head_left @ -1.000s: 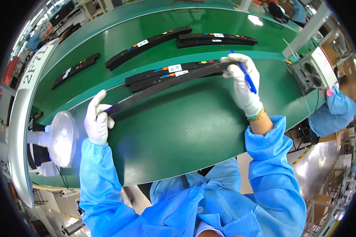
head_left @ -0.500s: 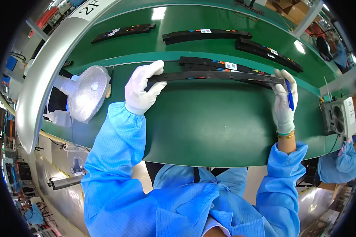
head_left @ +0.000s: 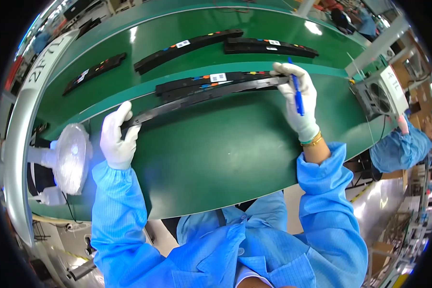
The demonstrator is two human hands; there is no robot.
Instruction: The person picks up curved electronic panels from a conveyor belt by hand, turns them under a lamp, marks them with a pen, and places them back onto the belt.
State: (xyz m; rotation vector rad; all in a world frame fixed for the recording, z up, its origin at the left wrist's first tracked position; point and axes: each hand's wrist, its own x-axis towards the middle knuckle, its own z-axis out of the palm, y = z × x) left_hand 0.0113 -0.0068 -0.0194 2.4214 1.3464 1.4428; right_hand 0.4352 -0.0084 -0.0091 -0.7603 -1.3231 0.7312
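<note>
A long, thin black strip-shaped part (head_left: pixel 201 98) is held between my two white-gloved hands, above the green table. My left hand (head_left: pixel 117 137) pinches its left end between thumb and fingers. At the other end, my right hand (head_left: pixel 300 96) grips the strip and also keeps a blue pen (head_left: pixel 297 93) tucked along its fingers. Just behind the held strip lies a similar black part (head_left: pixel 187 84) with a white label and coloured marks, partly covered by the strip.
Farther back lie more labelled black parts (head_left: pixel 189 46), (head_left: pixel 271 48) and a smaller-looking one (head_left: pixel 93 74). A plastic-wrapped fan-like object (head_left: pixel 73 158) stands at left beside a silver post (head_left: pixel 29 129). A white box-shaped device (head_left: pixel 386 91) sits right; another person's blue sleeve (head_left: pixel 401 149) is beyond.
The view has turned, so the table's contents appear shifted left. The strip is now tilted, its left end lower and nearer to me. Both hands keep hold of it.
</note>
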